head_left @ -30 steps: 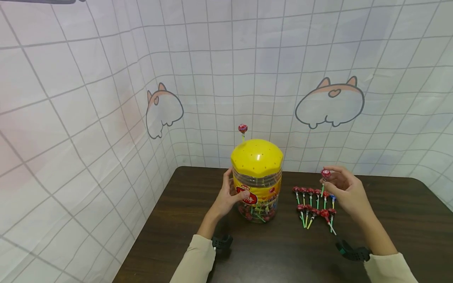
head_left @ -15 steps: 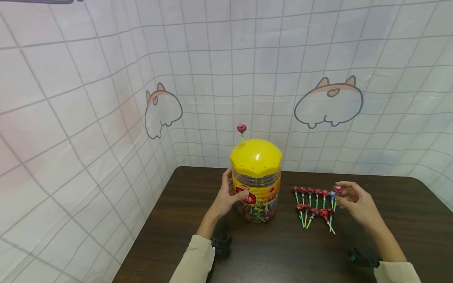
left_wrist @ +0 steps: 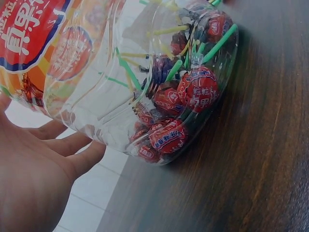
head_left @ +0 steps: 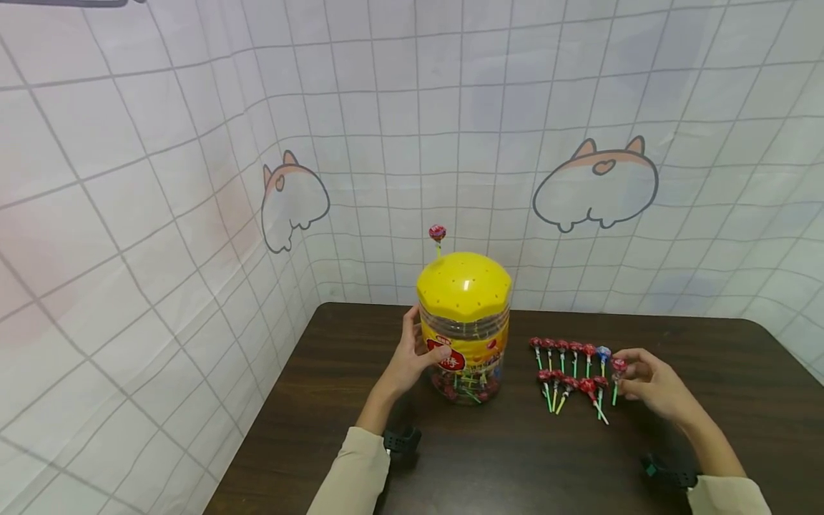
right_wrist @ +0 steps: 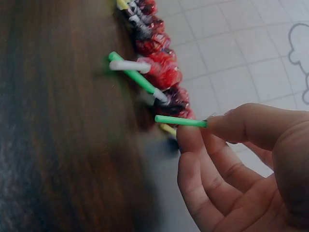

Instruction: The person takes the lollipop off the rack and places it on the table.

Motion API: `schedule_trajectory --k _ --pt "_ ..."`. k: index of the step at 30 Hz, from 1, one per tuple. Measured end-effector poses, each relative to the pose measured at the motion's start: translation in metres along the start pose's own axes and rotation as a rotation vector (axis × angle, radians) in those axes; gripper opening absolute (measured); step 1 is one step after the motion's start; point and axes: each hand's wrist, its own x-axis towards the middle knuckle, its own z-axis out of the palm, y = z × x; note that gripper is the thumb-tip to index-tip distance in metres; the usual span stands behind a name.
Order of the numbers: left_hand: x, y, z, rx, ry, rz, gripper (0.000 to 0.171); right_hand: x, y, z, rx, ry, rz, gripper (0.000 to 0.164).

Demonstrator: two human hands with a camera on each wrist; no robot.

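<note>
A clear plastic jar [head_left: 473, 350] with a yellow lid [head_left: 465, 286] and lollipops in its lower part stands on the table. My left hand [head_left: 405, 365] grips its left side, thumb across the label and fingers around the back. In the left wrist view, wrapped candies [left_wrist: 199, 89] and stick ends show through the jar wall. My right hand [head_left: 656, 390] pinches a red-wrapped lollipop [head_left: 619, 365] with a green stick [right_wrist: 181, 121]. It is at the right end of the back row of lollipops, beside a blue-wrapped lollipop [head_left: 603, 353]. Whether it touches the table is unclear.
A front row of lollipops [head_left: 569, 383] lies close below the back row, some sticks crossing or slanting. One lollipop [head_left: 438, 232] sticks up at the lid's back left. Behind the dark wood table [head_left: 502, 458] hangs a white grid-patterned cloth [head_left: 386, 143].
My right hand has moved right and down with the lollipop, from above the back row to its right end. The left hand keeps its grip on the jar.
</note>
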Motion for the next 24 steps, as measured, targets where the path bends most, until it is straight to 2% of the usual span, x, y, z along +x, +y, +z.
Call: schedule_trajectory --k 6,9,15,24 --pt "-0.0001 0.0003 -0.0002 -0.001 -0.003 0.0 0.091 0.0003 0.0046 -0.0003 0.024 -0.055 0.039 0.048" --pt "-0.0002 -0.0003 -0.0004 0.0 -0.004 -0.002 0.091 0.0001 0.0065 -0.0011 0.027 -0.08 0.033 0.047" --pt "-0.0001 0.0005 -0.0006 -0.011 -0.011 -0.002 0.091 0.0008 0.0096 -0.0024 -0.029 -0.133 0.024 0.046" --pt "0.0004 0.0021 -0.0002 -0.022 -0.016 -0.003 0.093 0.0009 0.0083 0.0007 -0.066 -0.146 0.001 0.045"
